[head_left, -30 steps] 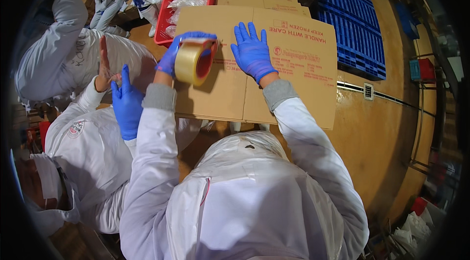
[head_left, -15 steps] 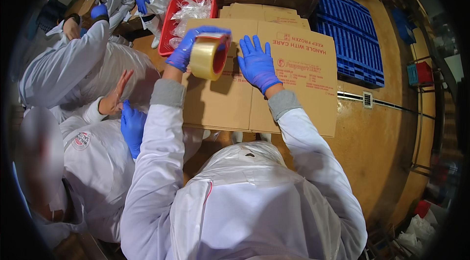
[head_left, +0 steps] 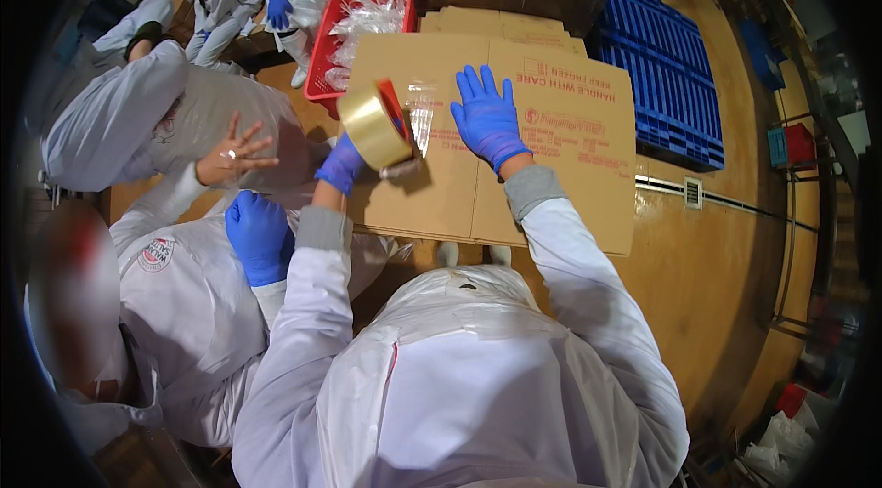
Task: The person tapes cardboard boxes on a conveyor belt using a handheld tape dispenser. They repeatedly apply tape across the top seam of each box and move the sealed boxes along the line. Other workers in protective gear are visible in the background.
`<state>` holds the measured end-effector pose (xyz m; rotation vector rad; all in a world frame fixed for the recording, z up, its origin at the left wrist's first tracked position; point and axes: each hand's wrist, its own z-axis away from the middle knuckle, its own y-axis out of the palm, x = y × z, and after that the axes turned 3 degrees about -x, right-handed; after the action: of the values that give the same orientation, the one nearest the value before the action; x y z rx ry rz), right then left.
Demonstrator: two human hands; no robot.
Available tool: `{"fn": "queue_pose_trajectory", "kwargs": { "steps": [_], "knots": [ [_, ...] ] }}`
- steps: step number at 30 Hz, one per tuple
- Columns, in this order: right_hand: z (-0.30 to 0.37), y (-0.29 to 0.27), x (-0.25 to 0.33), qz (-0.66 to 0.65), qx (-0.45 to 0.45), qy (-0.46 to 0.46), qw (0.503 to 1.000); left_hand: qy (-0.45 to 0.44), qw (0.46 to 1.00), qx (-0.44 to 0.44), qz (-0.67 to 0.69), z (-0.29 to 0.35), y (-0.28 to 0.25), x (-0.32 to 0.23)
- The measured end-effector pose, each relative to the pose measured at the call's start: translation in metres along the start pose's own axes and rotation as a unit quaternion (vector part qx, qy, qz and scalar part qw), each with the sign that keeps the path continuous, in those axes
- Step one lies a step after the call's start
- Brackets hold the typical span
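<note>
A flattened brown carton (head_left: 423, 198) with red print lies before me, on top of other flat cardboard. My left hand (head_left: 340, 164), in a blue glove, is closed on a tape dispenser (head_left: 375, 128) with a wide yellowish roll and a red part. The dispenser is tilted over the carton's left part and partly hides my fingers. Just right of it, a shiny strip of clear tape (head_left: 423, 107) shows on the cardboard. My right hand (head_left: 490, 120), also gloved in blue, rests flat on the carton near the centre seam, fingers stretched out.
Behind the carton are more cardboard sheets (head_left: 496, 23) and a red basket (head_left: 322, 79) of clear plastic bags. Blue pallets (head_left: 657, 74) stand at the far right. Close on my left sits a co-worker (head_left: 184, 323), hands raised near my forearm; more people in white are beyond.
My left hand has come nearer to me with the dispenser, which has tipped over. A shiny tape strip now shows beside it. My right hand stays nearly in place.
</note>
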<state>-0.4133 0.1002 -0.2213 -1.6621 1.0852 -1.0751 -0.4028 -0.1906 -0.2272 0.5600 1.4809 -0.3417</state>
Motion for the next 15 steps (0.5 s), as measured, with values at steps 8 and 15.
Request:
{"fn": "queue_pose_trajectory", "kwargs": {
  "steps": [8, 15],
  "knots": [
    [0.118, -0.069, 0.041, -0.041, 0.119, -0.182, 0.975, 0.055, 0.944, -0.308, 0.105, 0.103, 0.068, -0.05],
    [0.164, -0.131, -0.002, -0.119, 0.061, -0.247, 0.96, 0.156, 0.879, -0.433, 0.127, 0.154, 0.037, -0.104]
  ]
}}
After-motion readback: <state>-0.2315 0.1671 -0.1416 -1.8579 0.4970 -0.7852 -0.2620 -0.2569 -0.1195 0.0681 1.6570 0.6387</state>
